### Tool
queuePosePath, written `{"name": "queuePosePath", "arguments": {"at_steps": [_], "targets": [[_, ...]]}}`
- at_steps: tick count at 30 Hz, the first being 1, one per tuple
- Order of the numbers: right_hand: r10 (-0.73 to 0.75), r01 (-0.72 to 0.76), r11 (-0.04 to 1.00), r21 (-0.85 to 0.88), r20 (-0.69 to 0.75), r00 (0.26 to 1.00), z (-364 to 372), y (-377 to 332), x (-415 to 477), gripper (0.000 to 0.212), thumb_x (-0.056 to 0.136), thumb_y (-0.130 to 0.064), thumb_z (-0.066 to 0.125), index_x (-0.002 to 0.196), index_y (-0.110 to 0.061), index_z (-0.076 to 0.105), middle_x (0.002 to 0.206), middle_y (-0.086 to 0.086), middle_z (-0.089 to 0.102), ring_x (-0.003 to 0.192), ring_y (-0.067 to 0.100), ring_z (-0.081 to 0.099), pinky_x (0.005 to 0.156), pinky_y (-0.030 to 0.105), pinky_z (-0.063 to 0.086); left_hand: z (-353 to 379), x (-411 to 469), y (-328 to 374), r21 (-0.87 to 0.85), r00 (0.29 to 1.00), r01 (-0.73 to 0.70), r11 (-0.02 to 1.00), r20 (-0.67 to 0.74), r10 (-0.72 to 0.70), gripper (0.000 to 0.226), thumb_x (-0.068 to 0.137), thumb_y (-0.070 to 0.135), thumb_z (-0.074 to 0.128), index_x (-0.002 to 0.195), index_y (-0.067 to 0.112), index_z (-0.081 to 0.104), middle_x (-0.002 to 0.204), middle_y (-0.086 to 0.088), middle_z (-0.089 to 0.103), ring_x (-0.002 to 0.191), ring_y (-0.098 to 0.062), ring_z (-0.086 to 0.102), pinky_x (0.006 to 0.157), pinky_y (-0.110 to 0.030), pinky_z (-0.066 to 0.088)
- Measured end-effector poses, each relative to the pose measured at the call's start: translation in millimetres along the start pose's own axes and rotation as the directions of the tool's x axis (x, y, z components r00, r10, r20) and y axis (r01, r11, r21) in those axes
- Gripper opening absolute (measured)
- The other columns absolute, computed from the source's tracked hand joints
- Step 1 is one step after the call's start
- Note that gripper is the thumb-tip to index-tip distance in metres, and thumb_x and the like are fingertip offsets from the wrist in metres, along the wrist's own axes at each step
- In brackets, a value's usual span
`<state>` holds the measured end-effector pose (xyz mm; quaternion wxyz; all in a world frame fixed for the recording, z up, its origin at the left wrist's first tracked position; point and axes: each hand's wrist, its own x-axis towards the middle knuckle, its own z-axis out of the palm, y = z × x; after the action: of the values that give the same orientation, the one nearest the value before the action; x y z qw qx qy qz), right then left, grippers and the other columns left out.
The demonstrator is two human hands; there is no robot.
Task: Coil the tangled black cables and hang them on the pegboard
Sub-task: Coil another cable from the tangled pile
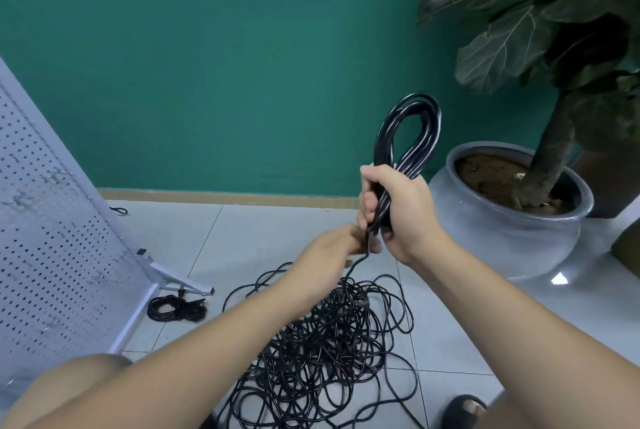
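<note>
Cable coil (408, 130) likely light and springy: your right hand (398, 210) grips its gathered waist; your left hand (332, 248), just below the coil, pinches the strand (356, 264) from the tangle (329, 335).

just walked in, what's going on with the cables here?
A person is partway through coiling. The right hand grips a coil of black cable held upright. The left hand pinches the strand just below it, which runs down into the tangled pile on the floor. A smaller coil lies by the pegboard foot. No cable hangs on the visible part of the pegboard.
</note>
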<state>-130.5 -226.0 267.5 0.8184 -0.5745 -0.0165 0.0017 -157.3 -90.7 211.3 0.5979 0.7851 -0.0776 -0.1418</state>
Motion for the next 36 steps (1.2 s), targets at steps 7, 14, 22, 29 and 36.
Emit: {"name": "queuePosePath", "arguments": {"at_steps": [7,14,22,29,36], "targets": [[-0.106,0.087,0.991,-0.1,-0.197,0.975,1.0,-0.7,1.4,0.032,0.099,-0.015,0.063,0.068,-0.009,0.053,0.055,0.01,0.042,0.041,0.026,0.044,0.058,0.042,0.038,38.5,-23.7,-10.2,0.165,1.0,0.016,0.986,0.021,-0.02,0.025,0.11,0.041,0.044,0.115,0.034,0.068,0.109,0.008,0.076,0.092,-0.013,0.068,0.084,-0.027,0.051],[-0.284,0.11,0.855,-0.506,-0.281,0.917,-14.0,-3.1,12.5,0.054,0.1,-0.032,0.066,0.067,0.002,0.038,0.058,0.011,0.038,0.05,0.022,0.041,0.048,0.027,0.039,37.2,-44.5,12.6,0.375,0.996,-0.03,0.927,0.094,-0.006,0.034,0.11,0.044,0.048,0.096,0.018,0.065,0.075,0.002,0.077,0.063,-0.015,0.063,0.068,-0.035,0.052],[-0.232,0.025,0.521,-0.853,-0.113,0.966,-22.3,4.0,25.2,0.05,0.101,-0.044,0.062,0.064,-0.015,0.044,0.06,0.002,0.054,0.056,0.016,0.047,0.053,0.03,0.038,-18.3,-50.2,52.4,0.223,0.958,-0.263,0.939,-0.052,0.28,0.03,0.094,0.034,0.08,0.077,0.015,0.066,0.059,0.003,0.049,0.055,-0.016,0.046,0.054,-0.032,0.039],[0.078,0.014,0.714,-0.7,0.1,0.992,8.4,31.4,-3.6,0.062,0.092,-0.077,0.055,0.072,-0.019,0.065,0.056,-0.001,0.061,0.049,0.013,0.052,0.062,0.033,0.043,-68.6,-41.1,78.6,0.124,0.866,-0.436,0.892,-0.214,0.453,0.019,0.084,0.003,0.087,0.082,0.003,0.068,0.07,-0.001,0.075,0.063,-0.013,0.069,0.065,-0.024,0.055],[0.319,-0.266,0.928,-0.262,0.19,0.928,31.3,46.0,-35.4,0.108,0.076,-0.107,0.019,0.086,-0.014,0.073,0.053,0.008,0.044,0.042,0.021,0.036,0.05,0.032,0.032,-89.0,-20.6,66.4,0.199,0.783,-0.411,0.889,-0.423,0.457,0.028,0.08,0.02,0.093,0.078,0.017,0.065,0.13,0.005,0.063,0.124,-0.001,0.06,0.094,-0.017,0.047]]}}
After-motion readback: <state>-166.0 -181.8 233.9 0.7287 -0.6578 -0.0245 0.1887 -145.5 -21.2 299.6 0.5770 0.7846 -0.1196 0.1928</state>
